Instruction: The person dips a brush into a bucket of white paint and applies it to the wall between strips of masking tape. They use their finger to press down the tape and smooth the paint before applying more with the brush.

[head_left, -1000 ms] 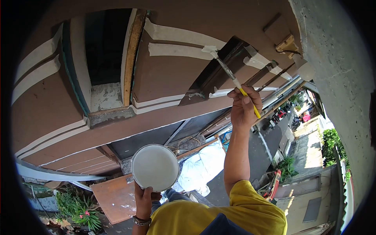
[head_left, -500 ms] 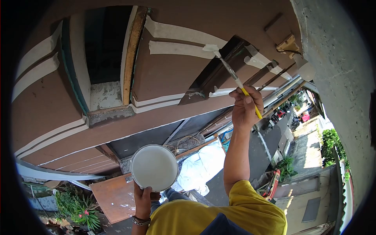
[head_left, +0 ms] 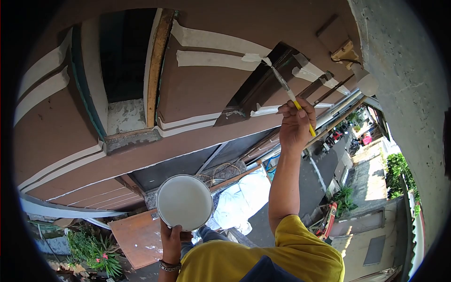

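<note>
A yellow-handled paintbrush (head_left: 283, 83) is pinched in my right hand (head_left: 298, 123), which is raised towards the brown wall (head_left: 206, 87). White paint covers its bristle tip, right at the end of a strip of masking tape (head_left: 213, 60) beside a dark window frame (head_left: 257, 80). Fresh white shows on the tape's end there. Lower down, my left hand (head_left: 172, 239) grips a round tub of white paint (head_left: 184, 202) by its side and rim, with the open top facing me.
A window opening (head_left: 127, 61) with a wooden edge lies to the left. Below are a rust-brown board (head_left: 136, 239), a white sheet (head_left: 242, 197) and plants (head_left: 94, 249). A rough concrete edge (head_left: 399, 94) hangs close on the right, above a lane with parked motorbikes.
My right hand and the paintbrush have shifted slightly right, drawing the bristles towards the tape's end by the dark frame. The paint tub has stayed almost still.
</note>
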{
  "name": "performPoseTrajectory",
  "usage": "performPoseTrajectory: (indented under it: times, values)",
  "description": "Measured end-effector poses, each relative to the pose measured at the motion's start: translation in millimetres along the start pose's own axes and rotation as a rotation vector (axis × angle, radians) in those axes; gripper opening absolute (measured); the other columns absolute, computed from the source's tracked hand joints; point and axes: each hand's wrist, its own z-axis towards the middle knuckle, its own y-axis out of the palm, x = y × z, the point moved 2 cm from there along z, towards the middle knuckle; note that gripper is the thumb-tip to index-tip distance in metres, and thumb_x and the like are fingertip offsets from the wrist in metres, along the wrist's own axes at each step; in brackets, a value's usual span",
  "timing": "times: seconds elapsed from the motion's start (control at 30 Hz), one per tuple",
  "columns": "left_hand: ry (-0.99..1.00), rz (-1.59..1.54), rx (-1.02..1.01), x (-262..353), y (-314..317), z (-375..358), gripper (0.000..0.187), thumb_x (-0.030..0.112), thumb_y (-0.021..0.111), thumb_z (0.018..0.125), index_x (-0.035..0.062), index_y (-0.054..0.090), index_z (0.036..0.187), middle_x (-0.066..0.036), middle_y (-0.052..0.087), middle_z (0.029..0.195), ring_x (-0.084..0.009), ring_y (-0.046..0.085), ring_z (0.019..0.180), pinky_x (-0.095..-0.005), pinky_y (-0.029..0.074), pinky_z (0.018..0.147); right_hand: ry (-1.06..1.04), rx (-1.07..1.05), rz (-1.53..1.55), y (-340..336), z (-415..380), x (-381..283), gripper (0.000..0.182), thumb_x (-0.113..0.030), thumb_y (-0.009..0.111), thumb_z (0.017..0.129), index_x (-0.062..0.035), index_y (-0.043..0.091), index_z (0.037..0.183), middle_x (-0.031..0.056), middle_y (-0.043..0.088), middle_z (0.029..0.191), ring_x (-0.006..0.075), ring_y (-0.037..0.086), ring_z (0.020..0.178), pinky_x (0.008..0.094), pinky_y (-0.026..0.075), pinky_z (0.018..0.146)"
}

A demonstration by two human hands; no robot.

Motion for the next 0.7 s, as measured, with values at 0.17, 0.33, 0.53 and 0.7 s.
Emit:
performPoseTrajectory:
  times: [0.17, 0.33, 0.53, 0.7]
  values:
    - [0.006, -0.021, -0.013, 1, 1, 0, 0.052, 0.006, 0.048, 0.092, 0.0042, 0.034, 0.142, -0.013, 0.068, 0.088, -0.0181, 0.070, 0.062, -0.0287, 0.061, 0.053, 0.023, 0.015, 0.060, 5, -4, -1, 0.033, -0.016, 0.065, 0.093, 0.0062, 0.062, 0.117, 0.0194, 0.071, 0.101, 0.0275, 0.073, 0.086, 0.0370, 0.060, 0.080]
    - [0.003, -0.038, -0.027, 0, 0, 1, 0.051, 0.006, 0.048, 0.093, 0.0037, 0.034, 0.142, -0.013, 0.068, 0.087, -0.0179, 0.069, 0.061, -0.0284, 0.061, 0.052, 0.046, 0.045, 0.052, 5, -1, 3, 0.034, -0.018, 0.065, 0.094, 0.0063, 0.062, 0.117, 0.0192, 0.072, 0.099, 0.0270, 0.073, 0.083, 0.0360, 0.060, 0.079]
    - [0.032, -0.036, 0.001, 2, 2, -2, 0.044, 0.010, 0.050, 0.094, 0.0031, 0.041, 0.137, -0.011, 0.067, 0.083, -0.0174, 0.066, 0.059, -0.0281, 0.057, 0.052, 0.029, 0.059, 0.103, 9, -9, -1, 0.033, -0.019, 0.063, 0.095, 0.0065, 0.061, 0.116, 0.0201, 0.070, 0.100, 0.0269, 0.073, 0.083, 0.0365, 0.060, 0.077]
    - [0.025, -0.015, 0.006, 2, 1, -3, 0.045, 0.010, 0.049, 0.094, 0.0031, 0.040, 0.138, -0.012, 0.069, 0.084, -0.0184, 0.068, 0.060, -0.0282, 0.058, 0.053, -0.203, 0.082, -0.255, 44, -30, -9, 0.037, -0.024, 0.062, 0.096, 0.0067, 0.062, 0.115, 0.0171, 0.066, 0.096, 0.0262, 0.072, 0.079, 0.0353, 0.060, 0.073]
